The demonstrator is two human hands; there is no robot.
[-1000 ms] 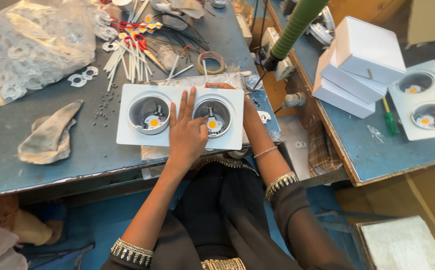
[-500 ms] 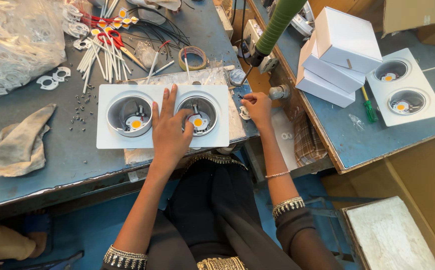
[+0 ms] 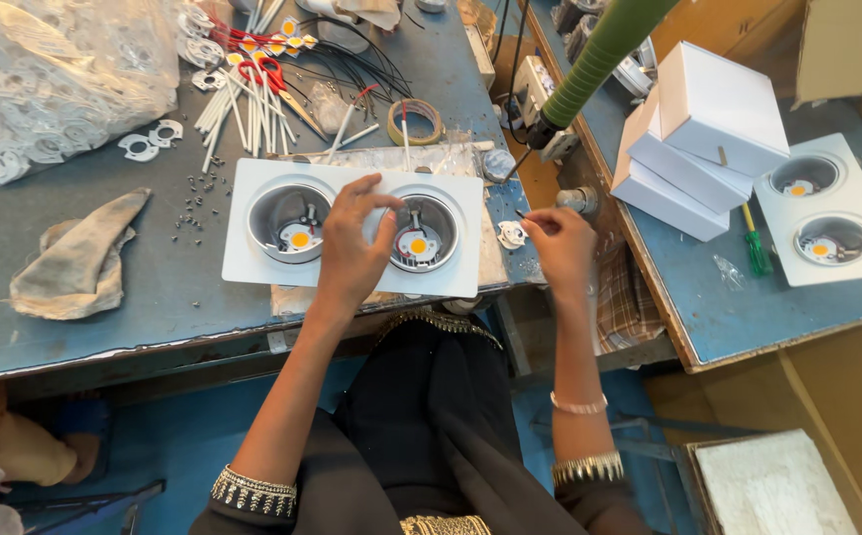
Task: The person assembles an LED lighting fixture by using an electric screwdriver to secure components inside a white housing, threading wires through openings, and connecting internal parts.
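While my left hand [image 3: 352, 248] rests spread on the white twin downlight frame [image 3: 352, 230], fingers reaching over the strip between its two round cups, my right hand [image 3: 559, 243] hovers off the frame's right end with a narrow grip pinched on something small and dark; I cannot tell what it is. The frame lies flat on the tabletop [image 3: 104, 327], right in front of me, near the edge. Both cups already carry a small yellow chip: the left cup [image 3: 292, 220] looks bare apart from it, and the right cup [image 3: 421, 233] has a white holder around its chip. A loose white holder ring [image 3: 511, 235] sits just beside the frame, near my right hand. I judge the work about midway: chips seated, one holder on, the other cup not yet dressed. On the neighbouring bench a second twin frame [image 3: 832, 213] lies beside stacked white boxes [image 3: 698, 139], and a clear bag of white rings [image 3: 50, 84] waits far left.
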